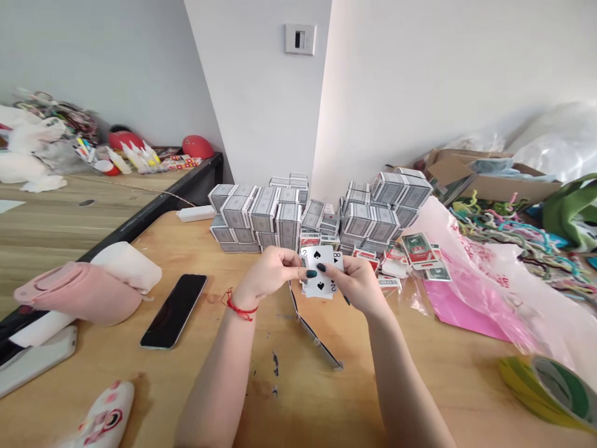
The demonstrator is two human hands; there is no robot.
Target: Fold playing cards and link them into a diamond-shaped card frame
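As I watch through the head camera, both hands meet above the middle of the light wooden tabletop point(326, 398), just in front of the piled grey-patterned card boxes point(261, 214). The left hand point(270, 272), a red string bracelet point(239, 307) on its wrist, has its grip closed on the left edge of a small stack of white playing cards point(321, 277), whose top card shows black spades. The right hand point(357, 283) closes its grip on the stack's right side, a dark-painted thumbnail pressed on the top card. The cards are held clear of the tabletop. Below them a flattened grey-and-white card sleeve point(314, 333) lies on the wood. A black smartphone point(174, 310) rests to the left, a crumpled pink plastic bag point(466, 274) to the right.
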